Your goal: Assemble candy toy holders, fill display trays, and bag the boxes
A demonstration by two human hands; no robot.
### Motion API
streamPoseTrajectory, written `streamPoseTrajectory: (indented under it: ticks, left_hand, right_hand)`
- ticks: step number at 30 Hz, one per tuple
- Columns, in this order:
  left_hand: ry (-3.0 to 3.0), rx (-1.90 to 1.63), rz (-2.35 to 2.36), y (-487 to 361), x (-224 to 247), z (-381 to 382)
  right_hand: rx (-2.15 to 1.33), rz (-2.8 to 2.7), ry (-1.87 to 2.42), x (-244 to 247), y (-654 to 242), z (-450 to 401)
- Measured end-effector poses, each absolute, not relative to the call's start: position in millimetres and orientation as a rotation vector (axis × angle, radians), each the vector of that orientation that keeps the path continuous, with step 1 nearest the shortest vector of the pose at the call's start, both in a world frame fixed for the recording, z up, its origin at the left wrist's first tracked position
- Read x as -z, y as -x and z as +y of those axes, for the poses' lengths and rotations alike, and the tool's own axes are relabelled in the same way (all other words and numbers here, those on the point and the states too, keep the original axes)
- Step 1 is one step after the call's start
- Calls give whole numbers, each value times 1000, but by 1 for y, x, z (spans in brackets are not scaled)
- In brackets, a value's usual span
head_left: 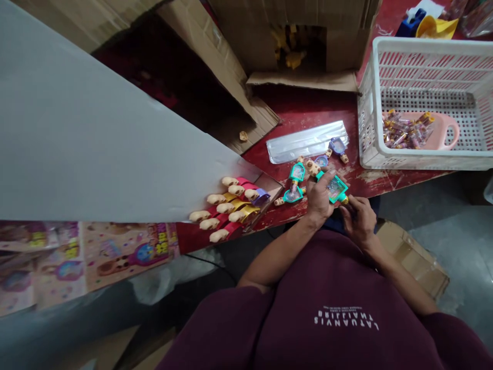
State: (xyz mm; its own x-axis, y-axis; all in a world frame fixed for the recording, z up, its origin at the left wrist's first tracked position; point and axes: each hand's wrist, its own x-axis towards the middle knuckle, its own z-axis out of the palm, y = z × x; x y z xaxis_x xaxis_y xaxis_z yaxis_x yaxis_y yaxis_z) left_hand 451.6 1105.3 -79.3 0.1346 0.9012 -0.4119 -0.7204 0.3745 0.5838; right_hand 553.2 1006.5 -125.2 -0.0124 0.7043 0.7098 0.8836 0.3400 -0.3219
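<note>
My left hand [319,199] is closed around a teal plastic toy [336,189] with a clear window and a spotted animal-head end. The fingers of my right hand [361,220] are pinched at a yellow cap [344,200] on the toy's lower corner. Just left of my left hand lie two more teal toys [298,171], with a small yellow-capped tube between them. Beyond my hands are purple toys [338,146] of the same kind, close to a flat clear plastic bag stack [304,143].
A white plastic basket [423,160] at the right holds a pink scoop [442,128] and many small tubes. Left of my hands stand several toys with animal heads [227,207] in rows. Cardboard boxes [227,56] are at the back. A pale board [96,128] covers the left.
</note>
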Motion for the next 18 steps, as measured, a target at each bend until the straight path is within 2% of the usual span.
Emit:
streamPoseTrajectory:
  ticks: [5, 8, 11, 13, 15, 18]
  left_hand:
    - [-273, -1160, 813, -453, 88, 1105]
    - [-277, -1151, 809, -451, 93, 1106]
    - [-278, -1111, 802, -447, 96, 1111]
    - [-283, -1078, 780, -442, 97, 1115]
    - [-291, -1097, 779, -439, 97, 1119]
    - [-278, -1217, 840, -436, 95, 1122]
  right_hand:
    - [-44, -1596, 1491, 124, -543, 1004]
    - [-595, -1117, 1586, 113, -532, 1004]
    - [-1278, -557, 1459, 98, -525, 1008]
    - [-1497, -471, 1404, 92, -524, 1013]
    - [-1351, -701, 1529, 93, -524, 1017]
    - [-707, -1218, 1729, 103, -525, 1022]
